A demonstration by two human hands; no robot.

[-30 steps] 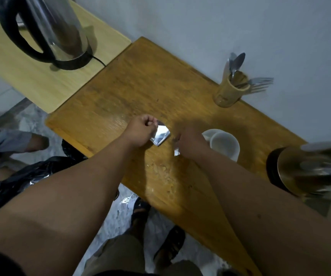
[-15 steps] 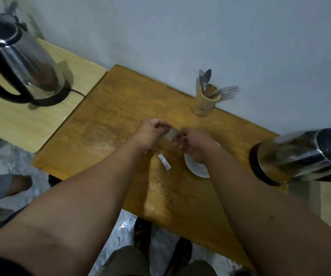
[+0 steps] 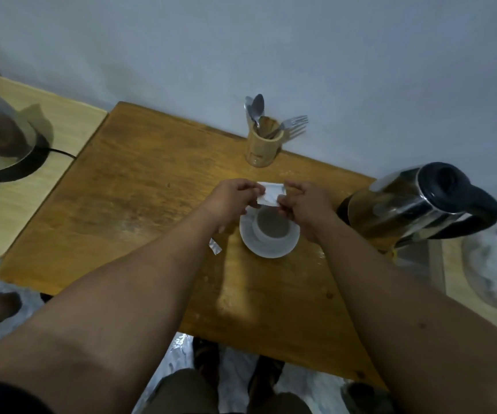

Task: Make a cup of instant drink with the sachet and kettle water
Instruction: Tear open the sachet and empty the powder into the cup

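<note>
2 hands | sachet btwn L hand & R hand | above cup

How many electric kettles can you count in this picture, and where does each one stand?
2. One kettle stands at the far left on the pale side table, partly cut off by the frame. The other kettle stands at the right, beside the cup. None seems hidden.

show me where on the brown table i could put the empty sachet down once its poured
The widest bare patch is the brown table left of the left hand, out to its left edge. The near part, beneath the forearms, is also bare. It is crowded around the cup on its saucer, the torn strip, the kettle and the cutlery holder.
</note>
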